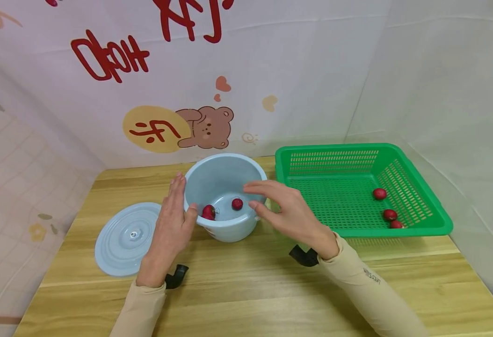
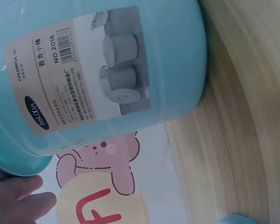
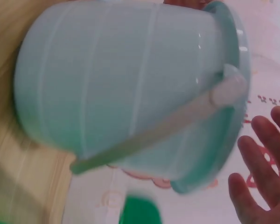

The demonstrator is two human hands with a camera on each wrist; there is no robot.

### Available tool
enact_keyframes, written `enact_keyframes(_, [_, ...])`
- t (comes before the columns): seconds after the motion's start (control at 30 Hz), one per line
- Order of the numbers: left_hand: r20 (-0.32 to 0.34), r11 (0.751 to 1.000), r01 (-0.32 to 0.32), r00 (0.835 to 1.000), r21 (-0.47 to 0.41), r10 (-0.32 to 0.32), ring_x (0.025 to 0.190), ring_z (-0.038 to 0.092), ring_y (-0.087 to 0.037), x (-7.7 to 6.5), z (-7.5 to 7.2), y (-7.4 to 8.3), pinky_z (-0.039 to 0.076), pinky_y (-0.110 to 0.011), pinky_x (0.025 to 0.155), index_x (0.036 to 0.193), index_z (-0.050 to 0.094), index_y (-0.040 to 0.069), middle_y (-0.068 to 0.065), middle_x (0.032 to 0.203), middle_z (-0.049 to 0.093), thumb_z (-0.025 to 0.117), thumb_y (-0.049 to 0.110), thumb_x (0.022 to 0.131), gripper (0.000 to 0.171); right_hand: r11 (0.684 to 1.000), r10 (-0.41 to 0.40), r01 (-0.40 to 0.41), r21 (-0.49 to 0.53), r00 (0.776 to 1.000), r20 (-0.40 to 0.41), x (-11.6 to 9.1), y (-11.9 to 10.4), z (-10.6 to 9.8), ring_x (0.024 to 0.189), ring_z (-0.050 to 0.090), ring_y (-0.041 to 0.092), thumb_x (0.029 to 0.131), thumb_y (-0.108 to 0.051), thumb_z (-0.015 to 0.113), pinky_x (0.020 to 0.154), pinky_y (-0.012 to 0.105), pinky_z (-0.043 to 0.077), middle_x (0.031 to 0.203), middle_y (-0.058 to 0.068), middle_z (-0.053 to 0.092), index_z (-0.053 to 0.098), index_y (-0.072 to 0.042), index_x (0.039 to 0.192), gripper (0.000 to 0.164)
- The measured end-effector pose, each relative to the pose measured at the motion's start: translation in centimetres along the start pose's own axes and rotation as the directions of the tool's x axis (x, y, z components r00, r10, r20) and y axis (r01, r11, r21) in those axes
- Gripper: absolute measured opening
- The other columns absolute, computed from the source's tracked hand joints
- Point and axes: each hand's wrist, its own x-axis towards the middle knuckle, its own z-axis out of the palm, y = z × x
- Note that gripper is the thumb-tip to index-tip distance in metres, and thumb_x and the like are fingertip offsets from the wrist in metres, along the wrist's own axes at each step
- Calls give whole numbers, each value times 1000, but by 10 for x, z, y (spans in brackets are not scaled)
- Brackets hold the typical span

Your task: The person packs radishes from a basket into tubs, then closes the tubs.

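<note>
A light blue plastic bucket stands on the table, two small red radishes lying on its bottom. Against its left rim rests my left hand, fingers straight and thumb over the edge. My right hand hovers at the right rim with its fingers spread and nothing in them. On the bucket's side, the left wrist view shows a printed label. The bucket's handle hangs down in the right wrist view, where right fingers are apart from the rim.
Right of the bucket sits a green plastic basket with three radishes along its right side. A light blue lid lies flat on the wooden table at left. Behind hangs a white printed cloth.
</note>
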Motion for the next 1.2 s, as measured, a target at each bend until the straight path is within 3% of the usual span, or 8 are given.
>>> enact_keyframes(0.2, [-4,1000,-6,1000,-13,6,159,14,-32,-2,0,-1,21,-72,117,163,22,1,-11,173,17,40,44,109,71,999,-51,50,-16,997,-56,-21,6,-25,119,66,18,92,-6,76,100,28,51,125,0,72,74,-9,125,34])
enact_keyframes(0.33, [-2,1000,-2,1000,-14,2,159,13,-30,-2,0,-2,20,-71,118,164,22,1,-10,173,16,40,42,109,70,996,-73,68,-61,994,-85,-35,8,-46,115,68,20,99,-21,71,101,23,50,121,3,73,74,-8,122,26])
enact_keyframes(0.5, [8,1000,11,1000,-10,-11,159,12,-30,-3,-1,-2,21,-70,118,164,21,2,-11,173,16,39,41,109,70,990,-102,87,-114,986,-131,-52,15,-70,109,69,18,104,-34,65,99,19,49,116,5,75,75,-9,121,32])
enact_keyframes(0.63, [11,1000,19,1000,-8,-19,159,12,-30,-3,-1,-2,20,-69,119,165,20,3,-10,173,15,39,41,110,69,990,-66,44,-134,986,-156,-66,20,-88,113,67,12,100,-25,71,100,18,47,115,7,75,75,-6,120,28])
enact_keyframes(0.87, [-1,1000,3,1000,-15,-3,159,13,-32,-3,1,-3,20,-67,120,164,20,3,-12,172,17,39,38,109,68,974,-15,-30,-225,981,-196,-88,33,-114,114,65,0,98,-23,73,98,13,45,112,8,76,77,-8,118,25])
enact_keyframes(0.97, [-22,1000,-20,1000,-22,20,158,15,-32,-3,2,-4,20,-66,121,163,22,1,-14,171,19,39,41,110,69,958,23,-76,-275,981,-191,-95,37,-126,114,63,-3,94,-13,75,87,12,47,114,6,76,77,-9,119,25])
enact_keyframes(1.13, [-39,999,-37,999,-27,36,158,16,-32,-2,4,-3,21,-65,121,163,24,0,-14,171,21,39,44,110,71,924,78,-138,-358,981,-177,-105,45,-146,96,61,-5,87,0,78,66,13,44,110,0,75,77,-12,120,35])
enact_keyframes(1.2, [-37,999,-38,999,-29,37,158,16,-31,-2,4,-3,21,-65,121,163,24,0,-13,171,21,40,44,110,71,912,109,-165,-376,980,-165,-109,49,-154,88,57,-4,86,2,79,69,14,43,106,-4,73,76,-12,121,38])
